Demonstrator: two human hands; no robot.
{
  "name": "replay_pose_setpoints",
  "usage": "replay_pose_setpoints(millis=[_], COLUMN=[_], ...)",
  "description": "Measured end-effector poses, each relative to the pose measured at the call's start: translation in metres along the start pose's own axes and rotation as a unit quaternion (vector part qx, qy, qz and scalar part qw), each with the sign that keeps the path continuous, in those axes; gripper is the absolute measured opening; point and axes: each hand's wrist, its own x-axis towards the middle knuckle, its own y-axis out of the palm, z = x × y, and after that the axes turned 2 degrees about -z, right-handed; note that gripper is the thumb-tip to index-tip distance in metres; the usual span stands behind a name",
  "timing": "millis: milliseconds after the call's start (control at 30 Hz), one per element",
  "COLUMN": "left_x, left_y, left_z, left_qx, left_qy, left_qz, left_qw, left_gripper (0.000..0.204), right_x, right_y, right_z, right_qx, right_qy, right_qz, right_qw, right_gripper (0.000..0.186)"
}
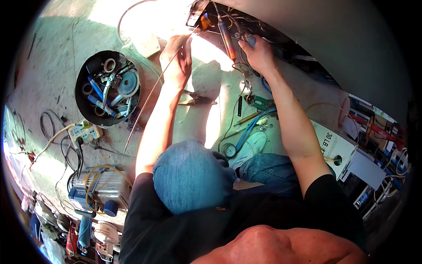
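Observation:
My left hand (176, 61) is closed on a long thin rod (152, 91), whose upper end reaches toward the open dark compartment (290, 53) at the top. My right hand (260, 56) grips a tool with a grey-blue handle (249, 41), likely a torch, beside a copper cylinder (225, 36) with thin tubing at both ends. Bright glare near the rod's upper tip hides detail there. Pliers (198, 100) lie on the sunlit floor below my left hand. A round gauge (228, 149) with blue hoses (248, 132) rests near my shoe (249, 144).
A black tub (78, 88) of tools and parts is at the left, above a power strip (85, 131) and a pump (99, 191) with cables. A white cylinder (332, 145) and clutter (369, 171) stand at the right. The large grey panel (343, 53) overhangs the upper right.

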Motion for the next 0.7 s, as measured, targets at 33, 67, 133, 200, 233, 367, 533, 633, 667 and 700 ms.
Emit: replay_pose_setpoints(millis=[33,67,133,200,233,367,533,633,667,700], left_x=[-0.001,-0.002,-0.002,0.000,0.000,-0.001,-0.001,-0.002,-0.002,-0.002], left_y=[0.000,0.000,0.002,0.003,0.002,0.001,0.002,0.007,0.003,0.000], left_z=[0.002,0.004,0.006,0.005,0.001,0.001,0.004,0.010,0.009,0.008], left_qx=[0.000,0.000,-0.004,-0.012,-0.014,-0.005,-0.014,-0.046,-0.051,-0.043], left_qy=[-0.001,-0.002,0.005,0.002,-0.006,-0.011,-0.009,-0.018,-0.022,-0.033], left_qz=[-0.004,-0.007,-0.011,-0.008,-0.004,0.001,-0.008,-0.020,-0.024,-0.021], left_qw=[1.000,1.000,1.000,1.000,1.000,1.000,1.000,0.999,0.998,0.998], left_gripper=[0.012,0.012,0.011,0.012,0.013,0.015,0.012,0.011,0.011,0.011], right_x=[0.001,0.000,-0.001,-0.002,-0.003,-0.004,-0.003,-0.006,-0.005,-0.004], right_y=[-0.001,-0.003,-0.010,0.000,0.002,0.001,-0.004,-0.014,-0.012,-0.010], right_z=[0.005,0.009,0.016,0.001,0.002,0.002,0.001,0.013,0.014,0.015], right_qx=[-0.002,0.000,0.004,0.000,-0.002,-0.003,0.066,0.094,0.095,0.096], right_qy=[0.014,0.022,0.040,-0.010,-0.035,-0.013,-0.039,-0.020,-0.025,-0.029], right_qz=[0.010,0.022,0.044,-0.015,-0.042,-0.031,-0.001,-0.018,-0.019,-0.021], right_qw=[1.000,0.999,0.998,1.000,0.998,0.999,0.997,0.995,0.995,0.995], right_gripper=[0.048,0.049,0.051,0.046,0.043,0.043,0.053,0.062,0.064,0.066])
